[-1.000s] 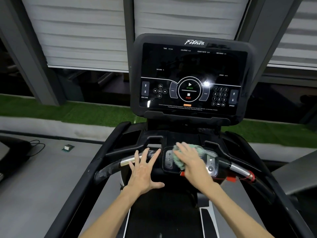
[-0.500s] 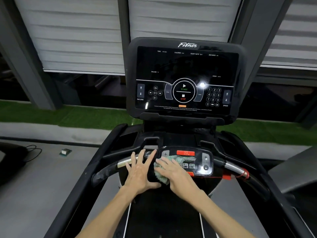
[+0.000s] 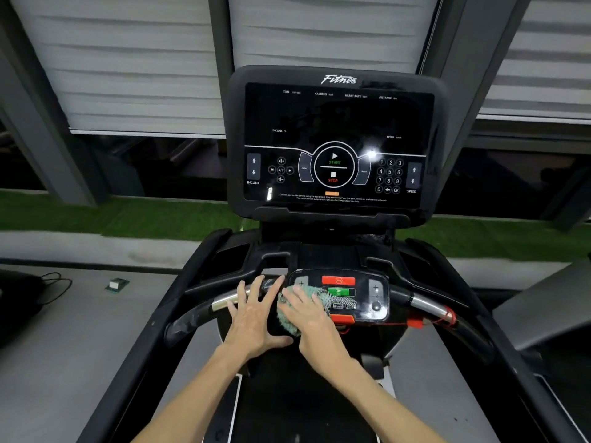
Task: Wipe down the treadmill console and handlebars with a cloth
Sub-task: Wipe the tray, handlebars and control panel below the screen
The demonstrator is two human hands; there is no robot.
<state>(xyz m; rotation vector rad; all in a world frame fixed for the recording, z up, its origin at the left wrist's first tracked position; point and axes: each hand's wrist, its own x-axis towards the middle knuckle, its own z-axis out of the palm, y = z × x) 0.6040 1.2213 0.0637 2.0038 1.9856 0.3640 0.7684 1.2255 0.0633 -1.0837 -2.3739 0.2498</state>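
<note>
The black treadmill console stands upright ahead, its dark screen showing START and STOP markings. Below it a small control panel with red and green buttons sits at the middle of the front handlebar. My right hand presses a green cloth flat onto the left half of that panel. My left hand rests with spread fingers on the handlebar just left of the panel, thumb under it, touching the cloth's edge. The cloth is partly hidden under my right fingers.
A red safety clip and cord hang on the right handlebar. Side rails run down both sides of the belt. A cable and a small box lie on the grey floor at left. Green turf and window blinds lie beyond.
My right hand slid the cloth from the panel's right-middle to its left half, uncovering the red and green buttons. My left hand stayed on the handlebar; the view tilted slightly.
</note>
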